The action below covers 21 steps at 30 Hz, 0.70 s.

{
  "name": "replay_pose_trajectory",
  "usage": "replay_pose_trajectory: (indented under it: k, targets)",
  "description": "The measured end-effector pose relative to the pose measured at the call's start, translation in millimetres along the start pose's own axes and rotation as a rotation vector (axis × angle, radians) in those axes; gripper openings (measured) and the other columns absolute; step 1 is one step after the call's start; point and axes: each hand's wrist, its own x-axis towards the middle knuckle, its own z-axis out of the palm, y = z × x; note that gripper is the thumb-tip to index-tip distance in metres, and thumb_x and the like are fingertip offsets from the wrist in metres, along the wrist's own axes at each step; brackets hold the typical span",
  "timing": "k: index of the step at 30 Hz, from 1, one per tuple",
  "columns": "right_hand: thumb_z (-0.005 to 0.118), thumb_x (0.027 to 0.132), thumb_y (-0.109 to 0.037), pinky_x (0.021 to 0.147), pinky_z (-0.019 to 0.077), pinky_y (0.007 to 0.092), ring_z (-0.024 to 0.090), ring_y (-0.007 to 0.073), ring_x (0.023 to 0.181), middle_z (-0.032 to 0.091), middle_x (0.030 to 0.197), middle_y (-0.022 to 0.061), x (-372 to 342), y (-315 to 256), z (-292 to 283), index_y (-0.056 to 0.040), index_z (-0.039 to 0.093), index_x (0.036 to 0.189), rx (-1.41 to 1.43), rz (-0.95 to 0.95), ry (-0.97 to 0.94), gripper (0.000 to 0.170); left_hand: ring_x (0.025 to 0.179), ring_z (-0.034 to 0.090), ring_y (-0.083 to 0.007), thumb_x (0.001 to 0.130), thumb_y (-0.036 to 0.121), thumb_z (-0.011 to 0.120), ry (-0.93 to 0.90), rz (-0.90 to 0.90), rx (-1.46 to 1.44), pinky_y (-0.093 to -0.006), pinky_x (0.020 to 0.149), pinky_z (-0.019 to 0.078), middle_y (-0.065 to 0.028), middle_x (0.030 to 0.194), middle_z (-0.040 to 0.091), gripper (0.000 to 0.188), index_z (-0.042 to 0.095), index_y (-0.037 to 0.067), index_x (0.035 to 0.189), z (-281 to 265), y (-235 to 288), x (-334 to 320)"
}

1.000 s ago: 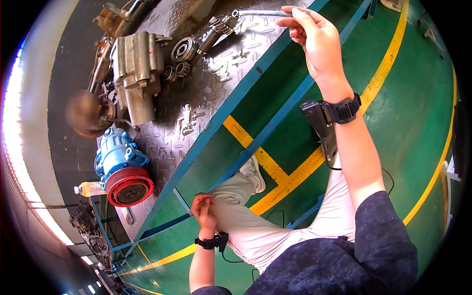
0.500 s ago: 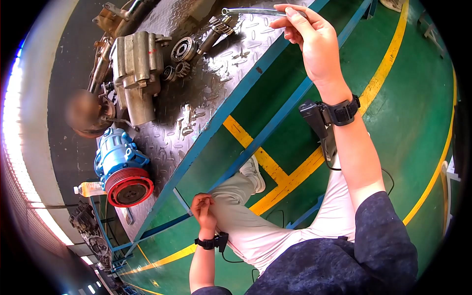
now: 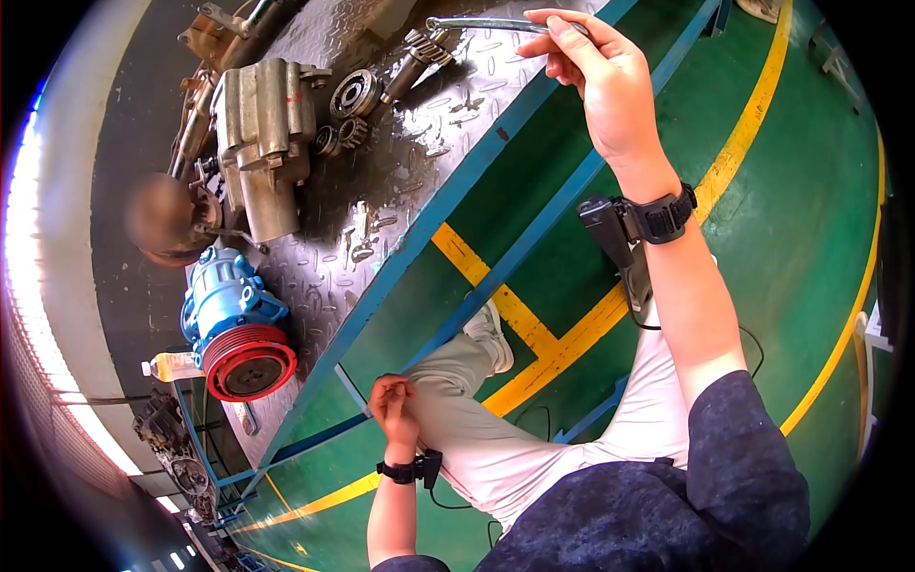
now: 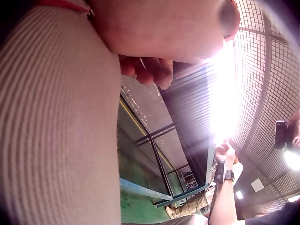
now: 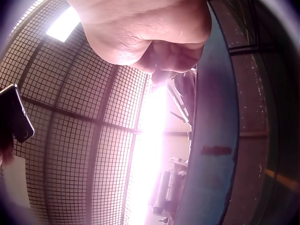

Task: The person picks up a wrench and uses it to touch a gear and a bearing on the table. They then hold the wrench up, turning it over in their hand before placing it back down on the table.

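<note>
In the head view, the right hand point(image 3: 620, 95) pinches one end of a silver wrench point(image 3: 491, 24) between thumb and fingers, above the table's edge. The wrench's ring end points left, close to a geared shaft point(image 3: 412, 71) in the picture. From the right wrist, the curled fingers of the right hand point(image 5: 150, 37) show, but the wrench cannot be made out. My left hand point(image 3: 393, 408) lies by the knee with loosely bent fingers and holds nothing. The left wrist view shows the same hand point(image 4: 159, 35) beside the trouser leg.
On the metal table point(image 3: 334, 286) are a grey housing point(image 3: 267, 124), a bearing point(image 3: 355, 95), small gears point(image 3: 354, 134), a blue compressor point(image 3: 229, 291) with a red pulley point(image 3: 250, 362), and a small metal part point(image 3: 362, 234). A bottle point(image 3: 173, 366) stands at the left. The blue frame edge point(image 3: 448, 195) runs diagonally.
The right hand has moved slightly left with the wrench, whose ring end has come nearer the geared shaft in the picture. The left hand has stayed in place.
</note>
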Motion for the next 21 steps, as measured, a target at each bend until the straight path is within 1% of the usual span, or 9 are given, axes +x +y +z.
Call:
replay_pose_trajectory:
  k: [21]
  targets:
    - [0.050, 0.095, -0.014, 0.063, 0.0426, 0.0180, 0.052, 0.0044, 0.067, 0.071, 0.086, 0.0071, -0.6, 1.0, 0.1, -0.0047, 0.067, 0.107, -0.015, -0.010, -0.011, 0.023, 0.069, 0.051, -0.0123, 0.084, 0.010, 0.056, 0.003, 0.005, -0.004, -0.0242, 0.066, 0.0384, -0.0053, 0.075, 0.057, 0.012, 0.059, -0.001, 0.088, 0.3, -0.5, 0.1]
